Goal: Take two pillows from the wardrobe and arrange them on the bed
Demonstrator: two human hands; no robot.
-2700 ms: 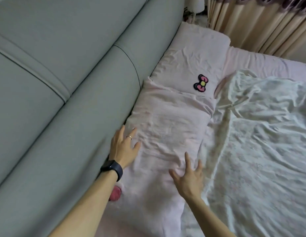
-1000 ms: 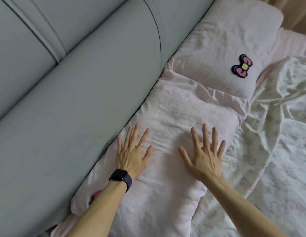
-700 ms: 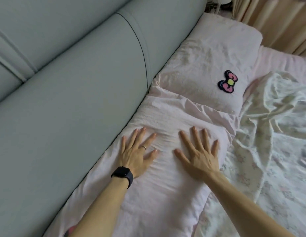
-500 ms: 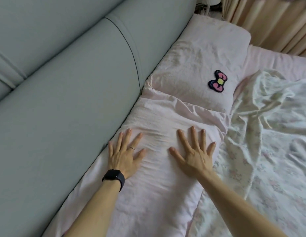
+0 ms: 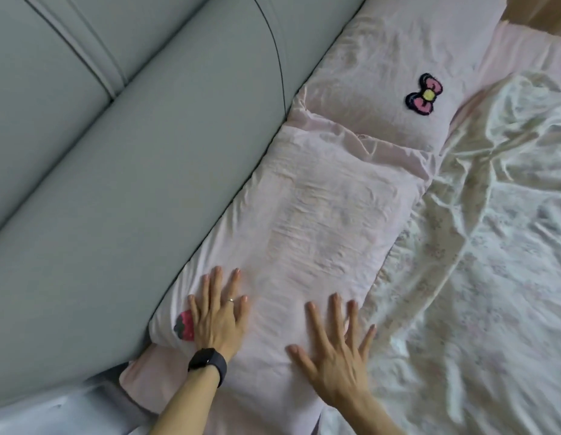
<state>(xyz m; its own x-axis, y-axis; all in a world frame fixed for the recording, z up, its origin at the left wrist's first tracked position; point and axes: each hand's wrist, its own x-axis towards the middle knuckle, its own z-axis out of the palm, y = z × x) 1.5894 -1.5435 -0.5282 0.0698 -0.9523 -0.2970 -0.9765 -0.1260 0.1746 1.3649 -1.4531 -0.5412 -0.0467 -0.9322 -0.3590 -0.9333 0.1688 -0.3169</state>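
Two pale pink pillows lie end to end along the grey padded headboard (image 5: 122,171). The near pillow (image 5: 310,221) has a red patch at its near left corner. The far pillow (image 5: 382,64) carries a pink bow patch. My left hand (image 5: 218,315), with a ring and a black watch, lies flat on the near pillow's left corner, fingers spread. My right hand (image 5: 335,350) lies flat on the same pillow's near right part, fingers spread. Neither hand holds anything.
A crumpled white floral blanket (image 5: 480,246) covers the bed to the right of the pillows. A pink sheet (image 5: 530,54) shows at the far right. Beige curtains (image 5: 549,11) hang beyond the bed's far corner.
Both hands have slid back along the near pillow toward its near end, staying flat on it. The view has tilted down, so the red patch is visible again.
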